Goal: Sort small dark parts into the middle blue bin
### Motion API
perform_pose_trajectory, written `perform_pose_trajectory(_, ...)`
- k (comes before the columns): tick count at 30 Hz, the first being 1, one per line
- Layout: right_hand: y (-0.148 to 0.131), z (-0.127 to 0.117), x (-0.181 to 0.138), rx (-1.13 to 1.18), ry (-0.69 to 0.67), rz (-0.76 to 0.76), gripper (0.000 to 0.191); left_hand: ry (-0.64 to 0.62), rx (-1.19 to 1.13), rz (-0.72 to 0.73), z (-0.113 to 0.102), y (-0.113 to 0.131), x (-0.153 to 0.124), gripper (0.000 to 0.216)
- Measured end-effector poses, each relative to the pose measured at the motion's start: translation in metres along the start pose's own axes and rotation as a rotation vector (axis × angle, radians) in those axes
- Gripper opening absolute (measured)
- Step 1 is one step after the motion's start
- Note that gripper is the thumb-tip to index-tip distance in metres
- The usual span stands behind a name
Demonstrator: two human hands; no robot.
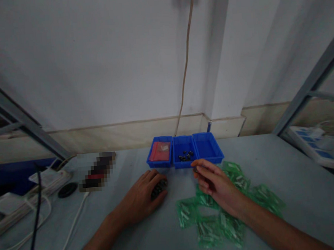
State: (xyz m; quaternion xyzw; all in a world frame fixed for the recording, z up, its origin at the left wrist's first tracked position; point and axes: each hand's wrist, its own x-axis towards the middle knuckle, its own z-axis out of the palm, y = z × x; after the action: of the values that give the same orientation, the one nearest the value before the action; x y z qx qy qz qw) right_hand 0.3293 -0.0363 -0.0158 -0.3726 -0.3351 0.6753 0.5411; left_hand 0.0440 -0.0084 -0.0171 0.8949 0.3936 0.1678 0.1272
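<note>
My left hand (pixel 140 199) rests on the table, its fingers curled round a cluster of small dark shiny pieces (pixel 159 189); whether a bag encloses them I cannot tell. Pinched between the thumb and fingers of my right hand (pixel 213 180) is a small dark piece (pixel 195 170), too small to name. That hand is just in front of the middle blue bin (pixel 183 139), where several small black pieces (pixel 185 156) lie. Beneath and around my right forearm are several green plastic bags (pixel 209 230) with pale, slender parts inside.
Beside the middle bin stand a left blue bin (pixel 151 164) with a red packet (pixel 159 151) and a right blue bin (pixel 207 147). A power strip (pixel 7 218), cables, a black disc (pixel 68 189) and a blurred phone-like object (pixel 98 171) occupy the table's left. Metal frame posts flank both sides.
</note>
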Motion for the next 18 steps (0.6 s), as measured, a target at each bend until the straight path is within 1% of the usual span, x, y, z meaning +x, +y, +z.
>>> perform_pose_trajectory(4,-0.0015,-0.0013,-0.0002,0.027,-0.014,0.013,0.034,-0.005,0.002,0.005,-0.0002,0.0001,0.0002,0.026)
perform_pose_trajectory(15,-0.0005,0.0019,-0.0018,-0.050,-0.027,-0.025,0.042,-0.019,0.009,-0.012,-0.0002,0.0008,-0.0007,0.026)
perform_pose_trajectory(18,0.0016,0.0011,-0.0006,-0.063,-0.034,-0.043,0.041,-0.019,0.019,-0.017,-0.0009,0.0012,-0.0007,0.027)
